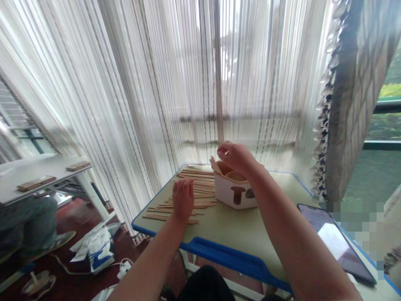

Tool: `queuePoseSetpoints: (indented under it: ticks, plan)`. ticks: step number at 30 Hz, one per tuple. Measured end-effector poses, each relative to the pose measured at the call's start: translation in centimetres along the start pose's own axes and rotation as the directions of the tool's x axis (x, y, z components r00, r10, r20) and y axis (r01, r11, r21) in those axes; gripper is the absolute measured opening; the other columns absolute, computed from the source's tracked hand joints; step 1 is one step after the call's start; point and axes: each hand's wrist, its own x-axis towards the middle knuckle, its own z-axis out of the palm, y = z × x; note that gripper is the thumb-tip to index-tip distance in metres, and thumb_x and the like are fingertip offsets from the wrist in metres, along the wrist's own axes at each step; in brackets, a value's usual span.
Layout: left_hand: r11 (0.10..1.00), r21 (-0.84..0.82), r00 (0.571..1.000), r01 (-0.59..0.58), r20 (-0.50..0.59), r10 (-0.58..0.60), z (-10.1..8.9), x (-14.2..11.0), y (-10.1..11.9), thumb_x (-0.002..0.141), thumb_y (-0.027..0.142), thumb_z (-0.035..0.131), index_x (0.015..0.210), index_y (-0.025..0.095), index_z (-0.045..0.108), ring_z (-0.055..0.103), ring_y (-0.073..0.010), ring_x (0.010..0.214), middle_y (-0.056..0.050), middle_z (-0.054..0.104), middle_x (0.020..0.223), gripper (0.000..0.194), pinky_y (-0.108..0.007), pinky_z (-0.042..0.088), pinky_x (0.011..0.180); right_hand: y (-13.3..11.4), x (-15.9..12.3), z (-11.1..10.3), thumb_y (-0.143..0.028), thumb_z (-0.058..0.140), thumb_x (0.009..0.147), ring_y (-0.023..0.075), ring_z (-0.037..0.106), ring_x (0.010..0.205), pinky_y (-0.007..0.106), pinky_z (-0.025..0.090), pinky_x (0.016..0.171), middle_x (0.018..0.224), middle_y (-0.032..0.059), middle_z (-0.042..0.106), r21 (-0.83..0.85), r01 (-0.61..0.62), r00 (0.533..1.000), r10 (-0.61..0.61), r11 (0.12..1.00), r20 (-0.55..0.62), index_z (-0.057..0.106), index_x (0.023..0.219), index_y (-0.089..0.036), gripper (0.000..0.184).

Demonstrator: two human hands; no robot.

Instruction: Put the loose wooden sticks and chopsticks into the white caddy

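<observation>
Many thin wooden chopsticks (200, 195) lie roughly side by side across the left half of the small table. My left hand (183, 197) is over them, its fingers curled together; what they hold, if anything, is hidden. A white box (226, 193) with brown shapes on its front stands beside the chopsticks, and a few pale stick ends (214, 164) lean out of its left corner. Above the box's opening is my right hand (238, 157), bent at the wrist, thumb and fingers a little apart, with nothing visible between them. My right forearm covers the box's right side.
The table (238, 228) has a blue rim and a blue front tray. A tablet or large phone (336, 242) lies at its right edge. Sheer curtains (156, 83) hang behind. At left are a white table (34, 167), a seated person's leg, and a white bag (98, 248) on the floor.
</observation>
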Motion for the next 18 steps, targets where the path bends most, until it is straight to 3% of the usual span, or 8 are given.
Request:
queuePoseSetpoints:
  ticks: [5, 9, 14, 16, 18]
  plan:
    - [0.994, -0.096, 0.995, 0.045, -0.084, -0.053, -0.7, 0.1, -0.2, 0.088, 0.018, 0.044, 0.107, 0.017, 0.054, 0.054, -0.0187, 0.099, -0.009, 0.061, 0.101, 0.022, -0.038, 0.042, 0.09, -0.2, -0.1, -0.2, -0.031, 0.047, 0.081, 0.0139, 0.057, 0.066, 0.025, 0.037, 0.061, 0.075, 0.0032, 0.067, -0.03, -0.013, 1.0, 0.013, 0.999, 0.025, 0.066, 0.08, -0.022, 0.021]
    - [0.903, -0.36, 0.929, 0.235, -0.191, -0.318, -0.6, 0.3, 0.0, 0.088, 0.022, 0.045, 0.101, 0.017, 0.047, 0.057, -0.0173, 0.101, -0.01, 0.058, 0.107, 0.014, -0.038, 0.045, 0.09, -0.5, -0.2, -0.1, -0.031, 0.047, 0.081, 0.0141, 0.058, 0.069, 0.024, 0.038, 0.062, 0.079, 0.003, 0.068, -0.012, -0.01, 0.999, 0.01, 1.0, 0.031, 0.066, 0.084, -0.022, 0.021]
    - [0.544, -0.709, 0.754, 0.45, -0.025, -0.657, 0.2, 0.9, -0.4, 0.079, 0.026, 0.059, 0.092, 0.019, 0.041, 0.065, -0.0133, 0.075, -0.003, 0.061, 0.088, 0.024, -0.031, 0.053, 0.073, -0.9, -0.2, 0.3, -0.03, 0.048, 0.08, 0.0147, 0.06, 0.072, 0.024, 0.038, 0.063, 0.081, 0.0021, 0.069, -0.022, -0.037, 0.998, 0.038, 0.999, 0.053, 0.066, 0.088, -0.023, 0.021]
    - [0.366, -0.799, 0.646, 0.478, 0.037, -0.763, 0.5, 1.2, -0.9, 0.075, 0.022, 0.063, 0.089, 0.019, 0.04, 0.066, -0.0122, 0.07, 0.001, 0.061, 0.08, 0.027, -0.03, 0.054, 0.073, -1.0, -0.2, 0.3, -0.031, 0.048, 0.08, 0.0157, 0.06, 0.072, 0.025, 0.037, 0.06, 0.08, 0.0021, 0.069, -0.057, -0.055, 0.996, 0.059, 0.997, 0.072, 0.066, 0.087, -0.023, 0.021]
    - [0.188, -0.865, 0.499, 0.466, 0.082, -0.863, 0.8, 1.4, -1.7, 0.073, 0.014, 0.064, 0.086, 0.018, 0.04, 0.066, -0.0106, 0.067, 0.004, 0.059, 0.075, 0.027, -0.029, 0.055, 0.075, -1.0, -0.2, 0.3, -0.031, 0.048, 0.08, 0.0167, 0.059, 0.071, 0.026, 0.035, 0.058, 0.08, 0.0024, 0.069, -0.093, -0.074, 0.993, 0.082, 0.993, 0.082, 0.067, 0.086, -0.024, 0.021]
